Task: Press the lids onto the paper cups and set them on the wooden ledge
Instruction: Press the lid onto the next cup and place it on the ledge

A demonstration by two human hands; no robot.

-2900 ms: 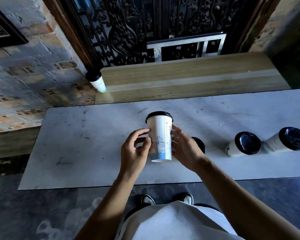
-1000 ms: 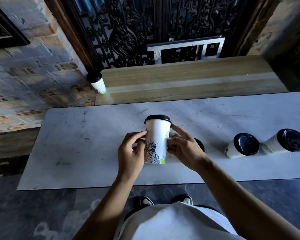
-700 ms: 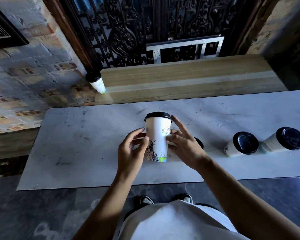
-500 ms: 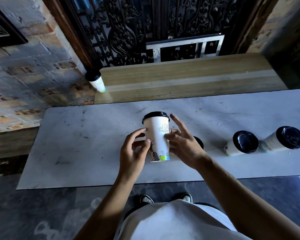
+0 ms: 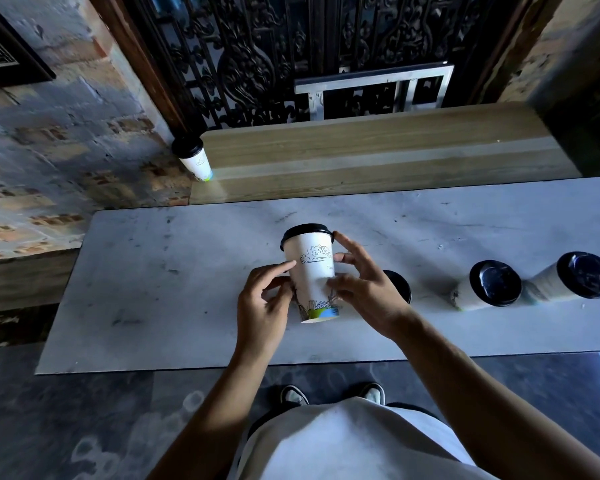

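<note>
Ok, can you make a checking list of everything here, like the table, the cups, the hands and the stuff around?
Surface: grey table, scuffed and marked.
Job's things: held cup, black lid on, tilted, between both hands; one lidded cup on the wooden ledge; two lidded cups and another black lid behind the right hand.
Clutter: nothing seen.
Grippers: left hand and right hand hold the cup's sides with their fingertips.
Cables: nothing seen.
Surroundings: brick wall, black iron grille, person's shoes.
</note>
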